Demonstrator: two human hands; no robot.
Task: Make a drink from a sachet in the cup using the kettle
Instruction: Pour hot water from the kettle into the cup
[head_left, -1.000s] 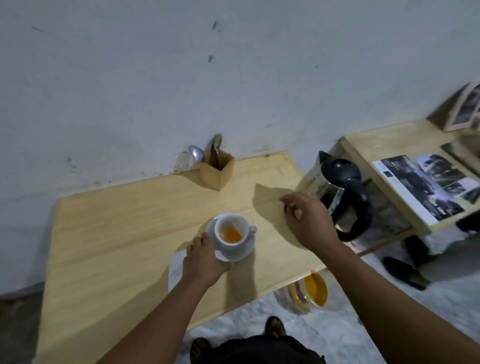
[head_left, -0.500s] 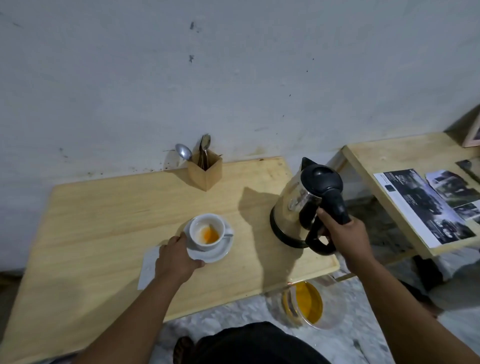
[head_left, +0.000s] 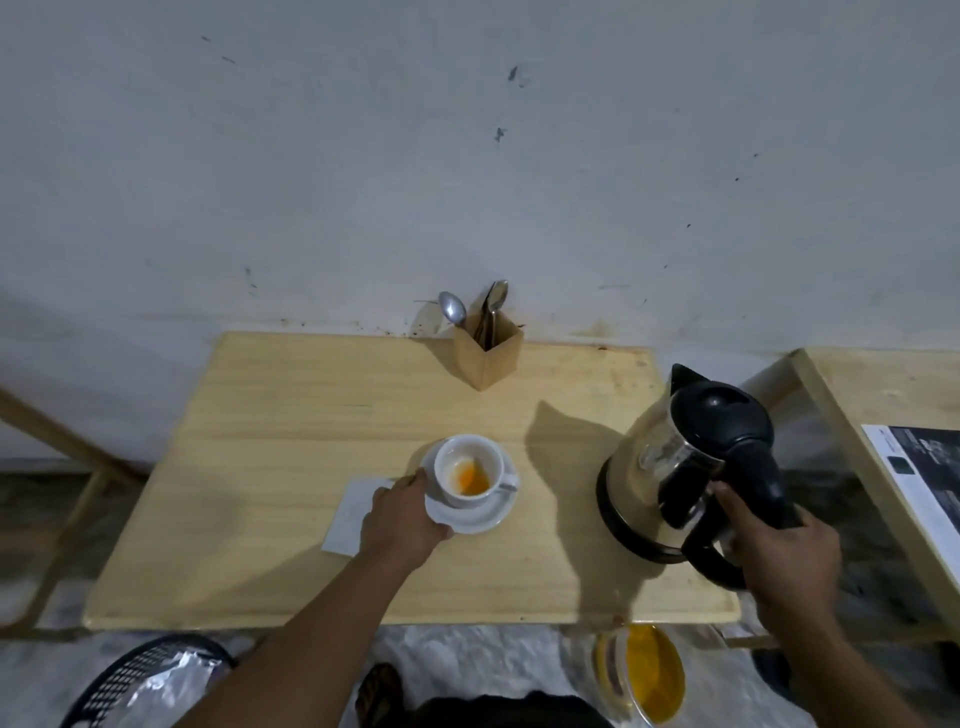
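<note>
A white cup (head_left: 467, 470) with orange powder at its bottom stands on a white saucer (head_left: 475, 514) near the middle of the wooden table (head_left: 291, 426). My left hand (head_left: 402, 519) grips the saucer's left rim. A steel kettle (head_left: 675, 467) with a black lid and handle is over the table's right side, upright, with its spout pointing away. My right hand (head_left: 779, 545) is closed around its black handle. A white sachet or paper (head_left: 349, 512) lies flat under my left hand, partly hidden.
A wooden holder with spoons (head_left: 485, 348) stands at the table's back edge by the wall. A second table with printed sheets (head_left: 919, 467) is at the right. On the floor are a clear jar with a yellow lid (head_left: 641, 675) and a black basket (head_left: 150, 675).
My right hand went from the table top to the kettle's handle and brought the kettle over the table's right side. My left hand has stayed on the saucer. The camera view shifted.
</note>
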